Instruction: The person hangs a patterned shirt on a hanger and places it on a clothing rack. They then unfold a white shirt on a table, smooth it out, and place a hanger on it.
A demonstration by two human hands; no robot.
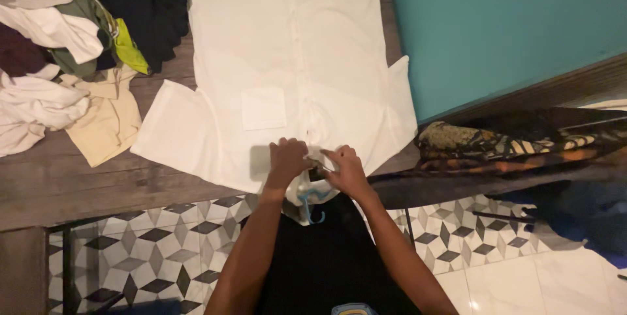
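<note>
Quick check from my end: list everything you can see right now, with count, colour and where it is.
shirt: one, white, spread flat on the table, collar at the near edge
hanger: one, light blue, at the collar
table: one, dark wood
clothes pile: one, mixed white, black, green and beige, table's left end
patterned cloth: one, dark with orange and cream, right of the shirt
wall: teal, top right
floor: grey and white diamond tiles
left hand: on the collar
right hand: on the collar
</note>
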